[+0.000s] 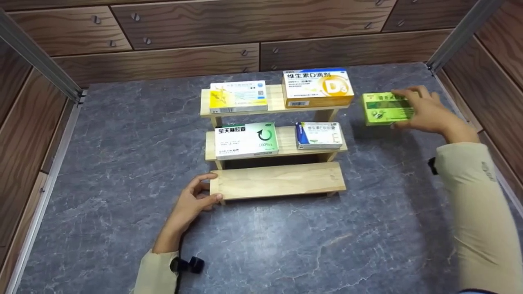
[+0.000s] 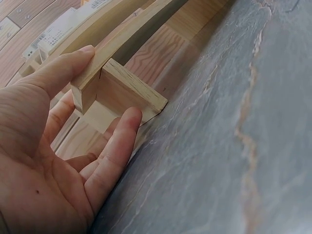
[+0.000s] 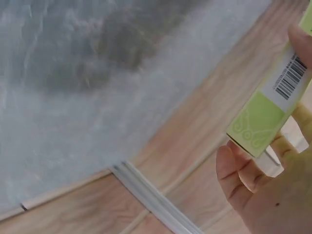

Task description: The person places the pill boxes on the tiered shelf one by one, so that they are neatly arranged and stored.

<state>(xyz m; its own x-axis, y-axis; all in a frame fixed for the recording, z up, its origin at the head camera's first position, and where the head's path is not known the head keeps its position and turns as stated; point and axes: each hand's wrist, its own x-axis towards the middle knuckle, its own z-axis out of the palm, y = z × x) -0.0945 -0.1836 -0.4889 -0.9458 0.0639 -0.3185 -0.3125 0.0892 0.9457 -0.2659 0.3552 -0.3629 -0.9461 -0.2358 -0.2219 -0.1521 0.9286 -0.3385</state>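
My right hand [image 1: 433,112] grips a green medicine box [image 1: 386,110] by its right end, thumb at the near edge and fingers at the far one. This box is off to the right of a three-tier wooden display shelf [image 1: 278,179]; its barcode side shows in the right wrist view. At the shelf's lowest step, my left hand [image 1: 192,198] holds the left end between thumb and fingers. In the left wrist view the thumb [image 2: 73,66] lies along the board's edge, with the other fingers around the end. Nothing stands on that lowest step.
A yellow-and-white box [image 1: 238,96] and an orange-and-white vitamin D box [image 1: 318,87] stand on the top step. The middle step bears a green-and-white box [image 1: 246,139] and a small blue-and-white box [image 1: 319,135]. Wood-patterned walls [image 1: 196,24] with metal posts enclose the grey marbled tabletop [image 1: 122,163].
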